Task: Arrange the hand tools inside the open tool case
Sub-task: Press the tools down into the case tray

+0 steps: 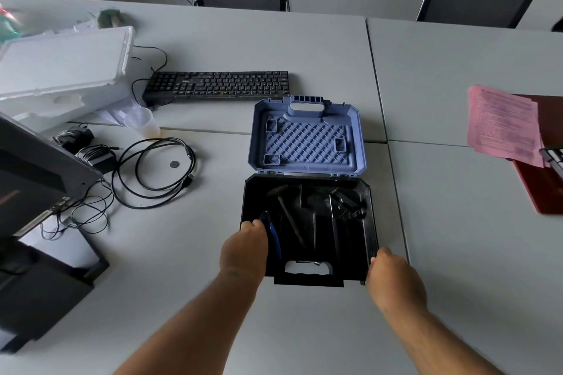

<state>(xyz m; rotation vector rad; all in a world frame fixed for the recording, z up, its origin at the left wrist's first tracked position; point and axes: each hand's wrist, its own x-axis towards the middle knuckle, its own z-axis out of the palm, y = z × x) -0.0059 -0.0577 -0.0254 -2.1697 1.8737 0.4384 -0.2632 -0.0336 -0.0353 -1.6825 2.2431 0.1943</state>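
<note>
The tool case lies open on the table, black base toward me and blue lid folded back flat. Inside the base lie a hammer, blue-handled pliers and several dark tools that are hard to tell apart. My left hand rests over the base's near left corner, fingers curled at the rim beside the pliers. At the near right corner my right hand has its fingers curled on the rim. Whether the left fingers touch the pliers is unclear.
A black keyboard lies behind the case. Coiled black cables, a coin, a plastic cup and white foam packing sit to the left. Pink papers on a red folder lie at the right. Chairs stand beyond.
</note>
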